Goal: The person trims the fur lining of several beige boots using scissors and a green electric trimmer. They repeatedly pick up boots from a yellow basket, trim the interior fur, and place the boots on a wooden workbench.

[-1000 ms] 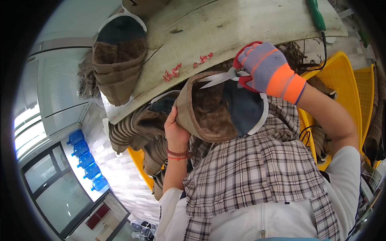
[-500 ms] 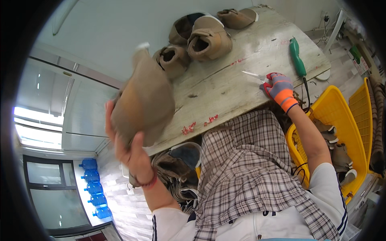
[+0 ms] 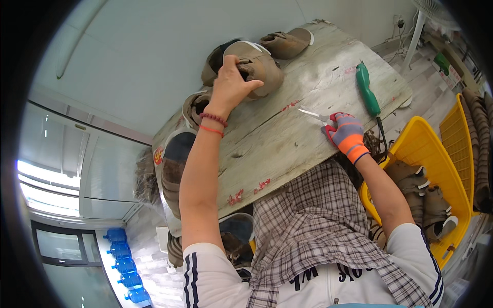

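Observation:
My bare left hand (image 3: 232, 84) reaches across the table and grips a brown shoe upper (image 3: 269, 77) around its opening, thumb and fingers apart on either side. My right hand (image 3: 345, 134), in a grey and orange glove with red fingertips, is closed on small scissors (image 3: 311, 113) whose blades point left over the tabletop. Another brown upper (image 3: 172, 172) with a dark sole lies along the table's left edge beside my left forearm. More brown uppers stand close by, one (image 3: 196, 109) beside my left wrist and one (image 3: 287, 45) at the far edge.
A green corded handheld tool (image 3: 365, 88) rests on the worn wooden table (image 3: 272, 138), towards the right. Yellow baskets (image 3: 446, 169) stand on the right, one holding several uppers. Further pieces hang below the front edge. Blue water bottles (image 3: 123, 250) line the left wall.
My left hand has laid the upper it held at the table's left edge and moved to another upper at the back. The right hand still holds the scissors. The view has shifted slightly.

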Available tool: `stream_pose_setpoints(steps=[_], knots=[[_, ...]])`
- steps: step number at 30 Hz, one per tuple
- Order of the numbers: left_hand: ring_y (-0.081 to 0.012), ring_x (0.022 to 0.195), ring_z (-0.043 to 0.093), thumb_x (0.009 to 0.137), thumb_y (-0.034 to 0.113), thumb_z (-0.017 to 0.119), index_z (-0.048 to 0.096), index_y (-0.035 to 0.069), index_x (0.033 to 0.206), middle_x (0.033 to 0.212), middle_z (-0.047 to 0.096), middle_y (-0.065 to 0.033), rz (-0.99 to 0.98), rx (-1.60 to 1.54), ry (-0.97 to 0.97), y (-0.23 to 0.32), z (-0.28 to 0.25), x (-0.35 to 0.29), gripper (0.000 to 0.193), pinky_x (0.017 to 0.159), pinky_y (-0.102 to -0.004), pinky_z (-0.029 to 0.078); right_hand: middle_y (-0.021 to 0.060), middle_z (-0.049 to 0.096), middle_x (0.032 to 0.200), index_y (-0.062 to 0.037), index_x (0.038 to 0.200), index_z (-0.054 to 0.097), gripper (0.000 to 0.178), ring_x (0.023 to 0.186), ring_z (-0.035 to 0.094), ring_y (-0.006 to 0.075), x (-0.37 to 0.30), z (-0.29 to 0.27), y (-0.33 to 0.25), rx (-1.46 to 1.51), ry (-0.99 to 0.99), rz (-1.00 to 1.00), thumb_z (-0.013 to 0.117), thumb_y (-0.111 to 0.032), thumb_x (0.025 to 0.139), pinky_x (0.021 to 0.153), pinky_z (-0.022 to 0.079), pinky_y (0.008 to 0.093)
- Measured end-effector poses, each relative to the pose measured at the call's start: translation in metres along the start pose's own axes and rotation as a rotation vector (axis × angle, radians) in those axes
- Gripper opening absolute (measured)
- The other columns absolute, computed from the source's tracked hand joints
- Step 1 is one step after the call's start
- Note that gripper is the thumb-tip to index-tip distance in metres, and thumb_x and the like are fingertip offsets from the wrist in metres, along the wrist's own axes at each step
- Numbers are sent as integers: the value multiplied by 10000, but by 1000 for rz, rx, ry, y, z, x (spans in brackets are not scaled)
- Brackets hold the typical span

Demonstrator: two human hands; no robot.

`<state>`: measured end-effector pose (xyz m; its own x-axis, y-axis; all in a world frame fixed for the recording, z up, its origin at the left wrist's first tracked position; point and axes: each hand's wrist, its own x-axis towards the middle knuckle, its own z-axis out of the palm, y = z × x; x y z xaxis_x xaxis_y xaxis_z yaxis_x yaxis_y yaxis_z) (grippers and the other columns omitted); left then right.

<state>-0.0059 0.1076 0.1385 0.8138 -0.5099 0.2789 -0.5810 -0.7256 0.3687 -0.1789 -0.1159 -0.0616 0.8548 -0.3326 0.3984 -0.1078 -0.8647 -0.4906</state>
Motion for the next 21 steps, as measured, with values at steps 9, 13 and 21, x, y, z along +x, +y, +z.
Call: stream_pose_setpoints(steps=[9,13,21], knots=[[-466,1194,372,605,374,758,250,236,1421,1412,245,-207,-84,378,-164,-47,44,27,971,932,-485,429,104,649,842,-89,860,639,277,823,606,301,-2,3,1,-38,-25,-9,723,-277,674,749,480,380],[-386,1190,442,737,399,679,404,181,1331,1326,406,-209,-3,-8,-89,-64,24,21,690,908,-448,442,104,648,858,-94,862,638,280,828,603,296,0,-3,-3,-30,-21,5,724,-276,667,741,480,383],[-321,947,588,805,142,606,478,42,1225,1112,585,-167,-470,232,137,-261,-17,119,451,808,-388,467,98,642,865,-84,872,621,276,841,596,301,1,-3,-13,-31,-72,-9,729,-234,668,736,477,381]])
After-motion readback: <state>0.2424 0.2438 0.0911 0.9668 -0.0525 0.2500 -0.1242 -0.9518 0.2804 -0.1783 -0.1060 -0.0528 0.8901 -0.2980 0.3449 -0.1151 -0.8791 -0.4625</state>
